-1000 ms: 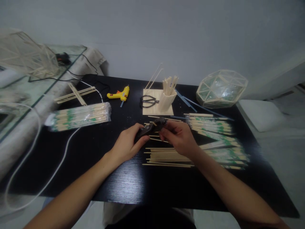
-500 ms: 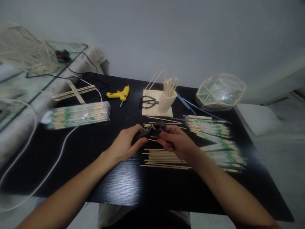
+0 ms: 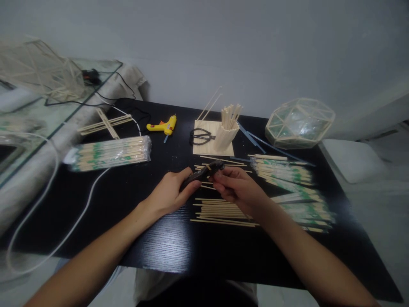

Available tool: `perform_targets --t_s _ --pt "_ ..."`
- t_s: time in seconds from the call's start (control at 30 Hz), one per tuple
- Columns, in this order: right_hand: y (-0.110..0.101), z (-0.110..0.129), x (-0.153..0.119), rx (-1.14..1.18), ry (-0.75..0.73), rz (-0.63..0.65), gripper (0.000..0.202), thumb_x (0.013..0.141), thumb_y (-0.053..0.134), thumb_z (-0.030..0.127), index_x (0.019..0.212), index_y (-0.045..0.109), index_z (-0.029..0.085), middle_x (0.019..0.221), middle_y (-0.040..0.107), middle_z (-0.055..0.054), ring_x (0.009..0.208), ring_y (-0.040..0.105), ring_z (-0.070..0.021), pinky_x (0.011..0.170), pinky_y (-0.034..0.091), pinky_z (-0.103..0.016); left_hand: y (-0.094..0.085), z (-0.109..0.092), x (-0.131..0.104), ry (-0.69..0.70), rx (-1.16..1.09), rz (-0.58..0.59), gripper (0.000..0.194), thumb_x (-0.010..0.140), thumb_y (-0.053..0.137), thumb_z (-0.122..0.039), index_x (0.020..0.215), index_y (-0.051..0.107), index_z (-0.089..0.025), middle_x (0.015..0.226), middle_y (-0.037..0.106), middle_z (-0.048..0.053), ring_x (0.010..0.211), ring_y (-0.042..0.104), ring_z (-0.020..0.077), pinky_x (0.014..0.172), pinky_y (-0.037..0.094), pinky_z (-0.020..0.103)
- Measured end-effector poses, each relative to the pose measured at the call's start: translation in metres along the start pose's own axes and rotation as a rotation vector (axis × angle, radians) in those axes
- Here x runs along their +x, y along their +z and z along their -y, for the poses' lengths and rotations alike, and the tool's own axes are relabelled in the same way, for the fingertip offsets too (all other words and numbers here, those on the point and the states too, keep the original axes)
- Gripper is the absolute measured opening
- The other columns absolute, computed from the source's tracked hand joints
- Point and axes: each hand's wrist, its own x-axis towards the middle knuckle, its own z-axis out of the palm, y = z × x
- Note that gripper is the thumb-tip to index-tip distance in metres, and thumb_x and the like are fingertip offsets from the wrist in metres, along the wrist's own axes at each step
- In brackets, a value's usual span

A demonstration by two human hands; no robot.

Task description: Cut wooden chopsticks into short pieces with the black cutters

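Note:
Above the middle of the table, a black hand tool (image 3: pixel 206 172) with a narrow tan band is held between my two hands; its exact kind is unclear. My left hand (image 3: pixel 175 187) is closed around its left end, thumb along the near side. The fingers of my right hand (image 3: pixel 234 183) pinch at its right end, hiding part of it. Below and behind the hands lie loose wooden sticks (image 3: pixel 220 211) in rows, partly covered by my right wrist.
A wooden board (image 3: pixel 201 149) bears black scissors (image 3: pixel 203 136) and a holder (image 3: pixel 225 138) full of sticks. A yellow glue gun (image 3: pixel 164 125) lies left of it. Packed chopsticks (image 3: pixel 110 153) are at left, more packets (image 3: pixel 284 170) at right beside a faceted stick frame (image 3: pixel 300 123). A white cable (image 3: pixel 86 204) trails left.
The tool has tilted a little, its right end higher, with both hands still on it. The whole view has shifted slightly, so the table things appear a bit farther right.

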Motion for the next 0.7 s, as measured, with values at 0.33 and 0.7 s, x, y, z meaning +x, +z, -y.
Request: perform_targets --t_s 0.33,0.7 --pt "0.000 0.011 -0.003 -0.278 -0.114 -0.056 0.035 0.085 0.082 0.047 0.093 0.066 0.017 0.077 0.064 0.000 0.056 0.052 -0.0077 0.041 0.037 -0.017 0.004 0.006 0.000 -0.007 -0.020 -0.032 0.038 0.103 0.047 -0.047 0.079 0.051 -0.019 0.065 0.053 -0.004 0.058 0.048 0.0110 0.060 0.032 0.026" --pt "-0.002 0.024 -0.010 -0.229 -0.178 0.140 0.037 0.081 0.083 0.014 0.114 0.069 0.023 0.125 0.067 -0.007 0.081 0.072 -0.0147 0.053 0.061 -0.022 0.004 0.004 -0.001 0.030 -0.140 0.134 0.045 0.107 0.039 -0.049 0.091 0.066 -0.016 0.068 0.057 -0.005 0.059 0.048 0.0101 0.064 0.034 0.025"
